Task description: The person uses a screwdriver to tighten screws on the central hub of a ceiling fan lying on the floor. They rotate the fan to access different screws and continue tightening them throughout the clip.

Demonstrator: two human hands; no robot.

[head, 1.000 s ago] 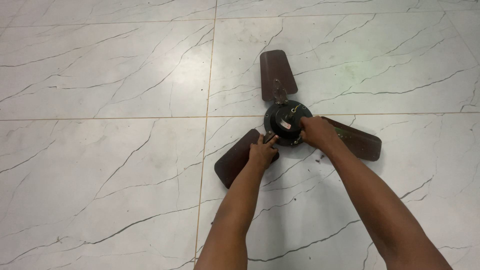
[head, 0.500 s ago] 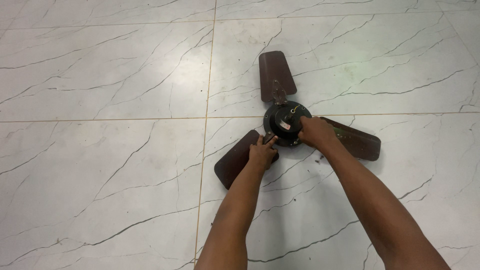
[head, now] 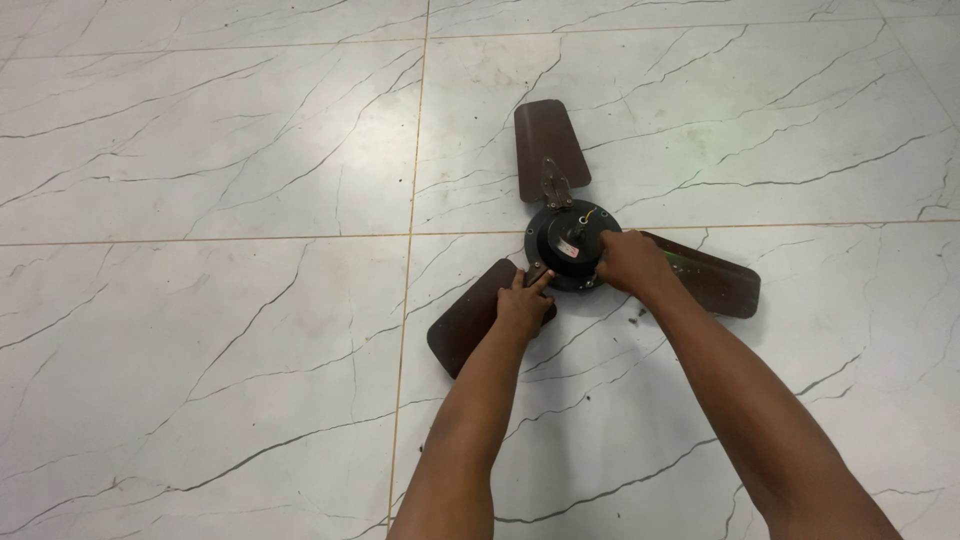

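Observation:
A dark brown three-bladed ceiling fan lies flat on the floor, its round black motor hub (head: 566,243) in the middle. One blade (head: 550,150) points away from me, one (head: 712,280) runs right, one (head: 470,320) runs toward the lower left. My left hand (head: 522,305) rests on the lower-left blade's inner end by its bracket, fingers pressed at the hub's edge. My right hand (head: 625,262) grips the hub's right rim where the right blade joins. Both forearms reach in from the bottom of the view.
The fan sits on white marble-look floor tiles (head: 200,330) with dark veins and thin tan grout lines (head: 405,300). A few small dark specks (head: 633,320) lie on the floor beside the right blade.
The hands and the fan keep the same pose; only the view has shifted very slightly.

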